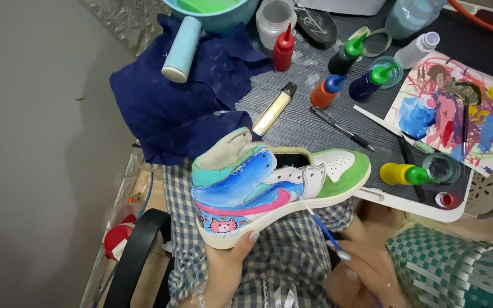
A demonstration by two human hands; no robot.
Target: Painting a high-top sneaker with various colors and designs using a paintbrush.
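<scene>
My left hand (226, 265) grips a high-top sneaker (269, 182) from below, holding it up on its side above my lap. The shoe is painted in blue, teal, pink and green, with a small pink cat near the heel. My right hand (366, 271) holds a thin blue paintbrush (320, 225). The brush tip touches the sneaker's side close to the sole, below the pink stripe. My checked skirt lies under both hands.
A dark tabletop (298, 122) holds several paint bottles: red (283, 50), green-capped (346, 55), orange (325, 91), dark blue (372, 81), yellow (403, 174). A paint-smeared sheet (452, 111), a pen (340, 128), a dark blue cloth (184, 108) and a teal bowl (212, 14) lie about.
</scene>
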